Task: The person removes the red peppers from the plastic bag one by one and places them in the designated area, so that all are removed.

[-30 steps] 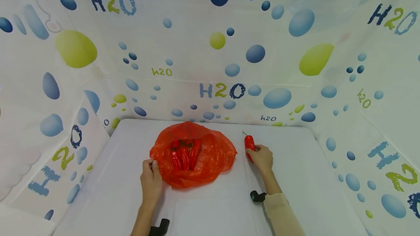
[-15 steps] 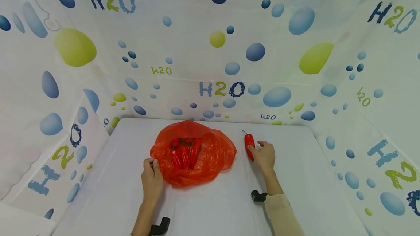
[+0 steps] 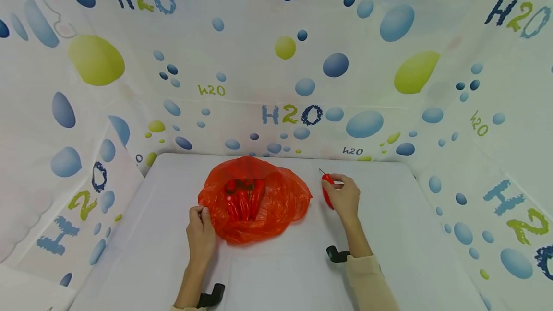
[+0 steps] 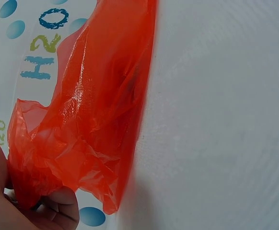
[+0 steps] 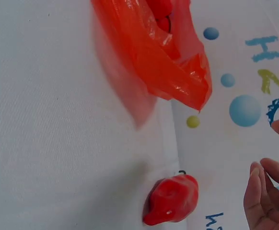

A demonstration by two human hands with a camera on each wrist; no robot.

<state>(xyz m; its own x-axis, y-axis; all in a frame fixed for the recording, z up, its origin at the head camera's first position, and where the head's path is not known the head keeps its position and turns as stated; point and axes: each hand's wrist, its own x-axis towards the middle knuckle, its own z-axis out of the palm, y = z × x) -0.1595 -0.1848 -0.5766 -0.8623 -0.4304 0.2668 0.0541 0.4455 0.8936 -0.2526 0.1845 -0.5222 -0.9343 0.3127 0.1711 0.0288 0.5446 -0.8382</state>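
A red plastic bag (image 3: 281, 205) lies open on the table, with several red chili peppers (image 3: 244, 200) showing inside its mouth. My left hand (image 3: 200, 234) pinches the bag's left edge; the left wrist view shows the crumpled film (image 4: 34, 177) between thumb and fingers. To the right of the bag, a single red chili pepper (image 5: 173, 199) with a thin stem lies on the table. Over it is my right hand (image 3: 347, 198), which overlaps the pepper in the head view. The right wrist view shows that hand's fingers (image 5: 269, 191) apart from the pepper, holding nothing.
The white table (image 3: 268, 272) ends at a back edge just behind the bag. Beyond it stands a white backdrop (image 3: 242, 56) printed with blue and green drops and H2O lettering, with similar sides left and right. Dark wrist-worn devices (image 3: 211, 295) sit by both wrists.
My right fingers were around the single chili pepper, then parted, and the hand now hovers over it. The pepper stays in place. The left hand keeps its pinch on the bag.
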